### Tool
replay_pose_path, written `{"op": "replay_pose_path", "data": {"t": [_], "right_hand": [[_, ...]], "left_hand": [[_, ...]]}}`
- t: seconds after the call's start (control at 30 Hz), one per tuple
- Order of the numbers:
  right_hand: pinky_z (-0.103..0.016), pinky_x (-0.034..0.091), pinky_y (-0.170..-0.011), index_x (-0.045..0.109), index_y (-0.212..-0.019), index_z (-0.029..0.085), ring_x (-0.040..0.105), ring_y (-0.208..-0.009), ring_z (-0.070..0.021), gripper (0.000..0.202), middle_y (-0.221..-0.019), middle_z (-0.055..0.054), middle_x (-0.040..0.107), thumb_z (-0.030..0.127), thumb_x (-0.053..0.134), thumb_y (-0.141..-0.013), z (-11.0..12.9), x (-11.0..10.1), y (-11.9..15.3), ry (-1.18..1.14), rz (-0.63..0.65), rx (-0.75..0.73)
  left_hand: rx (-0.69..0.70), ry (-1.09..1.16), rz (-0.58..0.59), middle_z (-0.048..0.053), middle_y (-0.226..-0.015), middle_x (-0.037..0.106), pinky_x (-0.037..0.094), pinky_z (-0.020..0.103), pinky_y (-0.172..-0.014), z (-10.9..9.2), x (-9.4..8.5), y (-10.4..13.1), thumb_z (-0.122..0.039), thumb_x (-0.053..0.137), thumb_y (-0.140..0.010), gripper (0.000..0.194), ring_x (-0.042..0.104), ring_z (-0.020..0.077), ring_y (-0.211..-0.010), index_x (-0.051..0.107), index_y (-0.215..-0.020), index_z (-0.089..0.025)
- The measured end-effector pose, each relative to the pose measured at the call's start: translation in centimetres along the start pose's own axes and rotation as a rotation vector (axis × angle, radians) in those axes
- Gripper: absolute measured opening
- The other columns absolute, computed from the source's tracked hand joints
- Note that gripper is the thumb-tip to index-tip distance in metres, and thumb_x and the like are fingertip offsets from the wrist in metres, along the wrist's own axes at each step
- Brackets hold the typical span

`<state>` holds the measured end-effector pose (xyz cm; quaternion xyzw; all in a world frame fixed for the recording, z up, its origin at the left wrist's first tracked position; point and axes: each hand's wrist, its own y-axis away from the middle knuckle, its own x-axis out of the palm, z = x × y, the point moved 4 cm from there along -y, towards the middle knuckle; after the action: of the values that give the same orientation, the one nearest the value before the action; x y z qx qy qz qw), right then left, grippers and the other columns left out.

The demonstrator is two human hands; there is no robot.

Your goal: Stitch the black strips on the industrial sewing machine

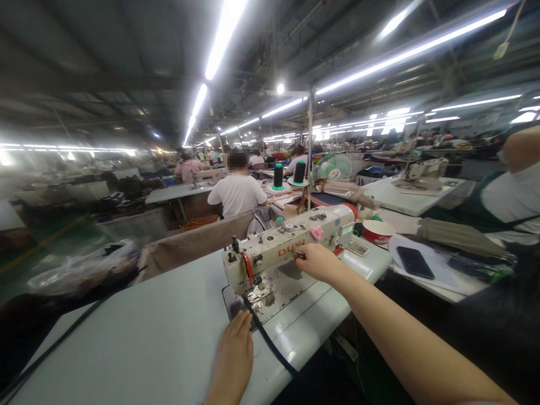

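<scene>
A white sewing machine [278, 247] with orange lettering stands on a pale table [160, 332]. A narrow dark strip [270, 343] runs from under its needle area over the table's front edge. My left hand [237, 337] lies with its fingertips beside the strip, just in front of the needle plate; the fingers are stretched out. In front of the machine's arm, near the lettering, my right hand [316, 261] is closed around a small dark metal tool [299, 254], perhaps thread snips.
Right of the machine are a red and white bowl [378, 232] and a dark phone [415, 262] on paper. Thread cones [278, 176] and a green fan [333, 167] stand behind. One person in white [237, 194] sits ahead; another's arm [522, 149] is at the right.
</scene>
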<state>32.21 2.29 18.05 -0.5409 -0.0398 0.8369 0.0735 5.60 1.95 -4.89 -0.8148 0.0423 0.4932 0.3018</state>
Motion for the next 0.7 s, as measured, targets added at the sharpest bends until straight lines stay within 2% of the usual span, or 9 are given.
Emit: {"op": "replay_pose_path", "data": {"t": [0.3,0.47,0.57,0.63,0.7], "right_hand": [[-0.028,0.038,-0.065,0.079,-0.088,0.026,0.068,-0.082,-0.0216,0.022,-0.087,-0.005,0.077,0.018,0.058,-0.088,-0.7,0.7,1.3,0.245,0.043,-0.008],[-0.027,0.043,-0.069,0.079,-0.095,0.028,0.070,-0.088,-0.0214,0.019,-0.101,-0.005,0.076,0.024,0.061,-0.091,-1.0,0.6,2.1,0.265,0.036,-0.030],[-0.029,0.048,-0.076,0.079,-0.098,0.025,0.070,-0.094,-0.0227,0.017,-0.113,-0.008,0.071,0.030,0.064,-0.093,-1.5,-0.3,1.9,0.254,-0.049,0.003],[-0.032,0.050,-0.089,0.077,-0.104,0.020,0.067,-0.108,-0.0258,0.020,-0.121,-0.013,0.067,0.031,0.064,-0.095,-1.9,-1.1,1.3,0.244,-0.168,0.010],[-0.033,0.046,-0.102,0.075,-0.108,0.013,0.062,-0.119,-0.0273,0.023,-0.127,-0.018,0.063,0.029,0.062,-0.097,-2.4,-1.7,0.4,0.223,-0.283,0.000]], "left_hand": [[-0.002,-0.004,-0.008,0.013,-0.140,0.067,0.046,0.049,-0.117,0.1,0.1,-0.1,-0.018,0.037,-0.096,0.049,0.060,0.0264,-0.134,0.068,-0.134,-0.013],[0.000,-0.003,0.009,0.013,-0.142,0.066,0.046,0.050,-0.117,0.2,0.1,0.0,-0.019,0.038,-0.096,0.049,0.059,0.0269,-0.135,0.067,-0.136,-0.013],[0.003,-0.002,0.018,0.012,-0.143,0.065,0.046,0.050,-0.118,0.3,0.2,0.0,-0.018,0.038,-0.096,0.049,0.058,0.0266,-0.136,0.067,-0.136,-0.014],[0.003,-0.012,0.020,0.011,-0.143,0.065,0.046,0.049,-0.118,0.3,0.2,0.0,-0.018,0.038,-0.096,0.049,0.058,0.0262,-0.136,0.067,-0.136,-0.015],[0.006,-0.015,0.018,0.011,-0.144,0.065,0.046,0.049,-0.118,0.4,0.3,-0.1,-0.018,0.038,-0.096,0.049,0.059,0.0261,-0.136,0.067,-0.136,-0.015]]}}
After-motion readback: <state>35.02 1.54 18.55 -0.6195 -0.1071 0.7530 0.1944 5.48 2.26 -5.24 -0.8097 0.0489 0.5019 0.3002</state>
